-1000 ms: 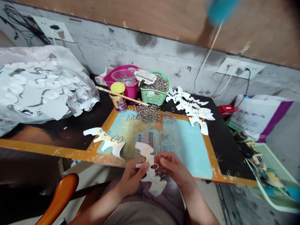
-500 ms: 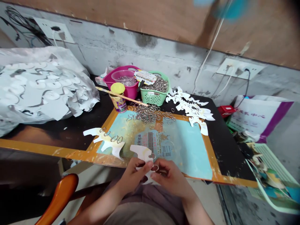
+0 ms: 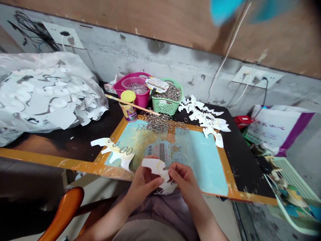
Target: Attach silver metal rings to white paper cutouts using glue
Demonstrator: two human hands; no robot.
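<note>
My left hand and my right hand both pinch a white cut-out card over my lap at the table's near edge. Small metal rings hang from the card; the fingers hide most of them. To the left, on the blue mat, lies a similar card with rings. A heap of loose metal rings lies at the mat's far edge.
A green basket of rings, a pink basket and a yellow-lidded cup with a stick across it stand at the back. White cut-outs lie at the right, a plastic bag of cut-outs at the left, an orange chair arm below.
The card was turned and drawn lower between both hands, then raised slightly; my right fingers moved onto its right edge. The view shifted slightly downward.
</note>
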